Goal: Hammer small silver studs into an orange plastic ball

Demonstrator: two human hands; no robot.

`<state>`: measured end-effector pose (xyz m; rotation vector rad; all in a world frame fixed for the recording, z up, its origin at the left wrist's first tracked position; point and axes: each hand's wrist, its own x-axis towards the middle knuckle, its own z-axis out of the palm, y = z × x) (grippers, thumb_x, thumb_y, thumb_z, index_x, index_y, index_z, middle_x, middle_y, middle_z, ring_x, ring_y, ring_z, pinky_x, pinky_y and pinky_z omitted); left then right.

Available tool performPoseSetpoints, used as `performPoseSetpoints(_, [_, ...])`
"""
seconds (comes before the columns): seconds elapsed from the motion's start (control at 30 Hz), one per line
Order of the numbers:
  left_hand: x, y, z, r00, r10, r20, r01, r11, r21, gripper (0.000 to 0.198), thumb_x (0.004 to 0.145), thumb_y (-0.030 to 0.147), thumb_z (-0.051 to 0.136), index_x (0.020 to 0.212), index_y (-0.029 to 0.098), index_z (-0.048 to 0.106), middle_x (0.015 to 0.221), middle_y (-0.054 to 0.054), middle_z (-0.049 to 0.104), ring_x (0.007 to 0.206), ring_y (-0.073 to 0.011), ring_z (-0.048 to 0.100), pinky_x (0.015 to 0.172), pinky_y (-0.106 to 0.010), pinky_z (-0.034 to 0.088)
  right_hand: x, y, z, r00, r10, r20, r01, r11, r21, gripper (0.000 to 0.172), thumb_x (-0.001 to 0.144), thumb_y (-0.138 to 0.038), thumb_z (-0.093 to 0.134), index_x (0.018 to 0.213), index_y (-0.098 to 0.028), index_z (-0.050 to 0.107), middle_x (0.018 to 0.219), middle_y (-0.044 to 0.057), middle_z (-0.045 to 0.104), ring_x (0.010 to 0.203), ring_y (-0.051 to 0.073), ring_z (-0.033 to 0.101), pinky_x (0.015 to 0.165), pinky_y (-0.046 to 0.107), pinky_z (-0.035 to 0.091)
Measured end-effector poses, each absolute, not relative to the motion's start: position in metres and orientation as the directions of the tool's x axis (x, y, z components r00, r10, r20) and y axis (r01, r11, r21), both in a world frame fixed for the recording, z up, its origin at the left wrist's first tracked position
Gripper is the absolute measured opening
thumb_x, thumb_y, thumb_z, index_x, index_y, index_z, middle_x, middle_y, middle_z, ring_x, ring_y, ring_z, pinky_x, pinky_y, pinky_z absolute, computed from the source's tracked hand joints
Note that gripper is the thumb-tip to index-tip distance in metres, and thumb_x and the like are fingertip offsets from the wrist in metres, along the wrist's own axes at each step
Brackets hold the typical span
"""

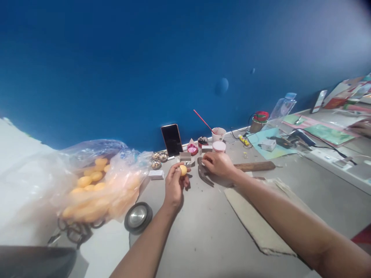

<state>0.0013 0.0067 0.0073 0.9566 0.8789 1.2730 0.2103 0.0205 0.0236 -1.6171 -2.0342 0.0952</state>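
Observation:
My left hand [173, 185] is closed round a small yellow ball [183, 170], held up between thumb and fingers over the grey table. Just right of it, my right hand [218, 164] is pinched at the head of a claw hammer [203, 174]. Whatever lies between those fingertips is hidden. The hammer's wooden handle [255, 166] passes behind my right wrist and lies on the table. A small open cardboard box [185, 157] with shiny bits in it stands behind the ball. Close by are a pink-filled tub [192, 149] and a white round lid [218, 146].
A clear plastic bag of yellow balls [98, 185] lies left, near a dark round tin [138, 217]. A phone [172, 139] leans on the blue wall beside a paper cup [218, 134]. A folded cloth [261, 220] lies under my right forearm. Another person's hand [362, 126] shows far right.

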Motion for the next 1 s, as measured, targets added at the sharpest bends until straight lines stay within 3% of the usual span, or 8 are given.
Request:
performPoseSetpoints(0.17, [-0.0006, 0.0089, 0.0034, 0.107, 0.994, 0.025, -0.319, 0.011, 0.948, 0.053, 0.088, 0.062, 0.062, 0.11, 0.014, 0.061, 0.072, -0.004, 0.069, 0.047, -0.0111, 0.051, 0.041, -0.021, 0.037, 0.2072, 0.0231, 0.0162, -0.115, 0.938, 0.328, 0.88, 0.249, -0.404, 0.022, 0.098, -0.034, 0.058, 0.096, -0.022, 0.076, 0.088, 0.004, 0.079, 0.075, 0.018, 0.066, 0.066, 0.028, 0.035])
performPoseSetpoints(0.63, [-0.0006, 0.0114, -0.0008, 0.12, 0.993, -0.025, -0.292, 0.059, 0.955, 0.052, 0.088, 0.06, 0.063, 0.111, 0.014, 0.062, 0.071, -0.003, 0.068, 0.049, -0.0119, 0.051, 0.044, -0.024, 0.042, 0.202, 0.0248, 0.0162, -0.184, 0.955, 0.232, 0.867, 0.269, -0.419, 0.018, 0.097, -0.03, 0.062, 0.097, -0.022, 0.077, 0.089, 0.004, 0.079, 0.078, 0.018, 0.068, 0.068, 0.027, 0.036])
performPoseSetpoints(0.87, [-0.0008, 0.0089, 0.0039, 0.11, 0.992, -0.053, -0.326, 0.087, 0.941, 0.053, 0.08, 0.052, 0.078, 0.115, 0.016, 0.063, 0.078, -0.001, 0.068, 0.055, -0.0112, 0.055, 0.05, -0.023, 0.044, 0.2016, 0.0225, 0.0217, -0.198, 0.96, 0.198, 0.876, 0.264, -0.404, 0.019, 0.099, -0.029, 0.06, 0.098, -0.021, 0.077, 0.09, 0.005, 0.079, 0.078, 0.018, 0.067, 0.066, 0.028, 0.034])
performPoseSetpoints(1.0, [-0.0014, 0.0079, 0.0037, 0.129, 0.989, -0.076, -0.296, 0.111, 0.949, 0.052, 0.081, 0.054, 0.077, 0.114, 0.015, 0.063, 0.082, -0.004, 0.07, 0.055, -0.0106, 0.056, 0.05, -0.023, 0.044, 0.2018, 0.0221, 0.0213, -0.19, 0.962, 0.198, 0.875, 0.257, -0.411, 0.019, 0.099, -0.03, 0.059, 0.098, -0.022, 0.076, 0.091, 0.004, 0.079, 0.078, 0.018, 0.067, 0.067, 0.028, 0.034])
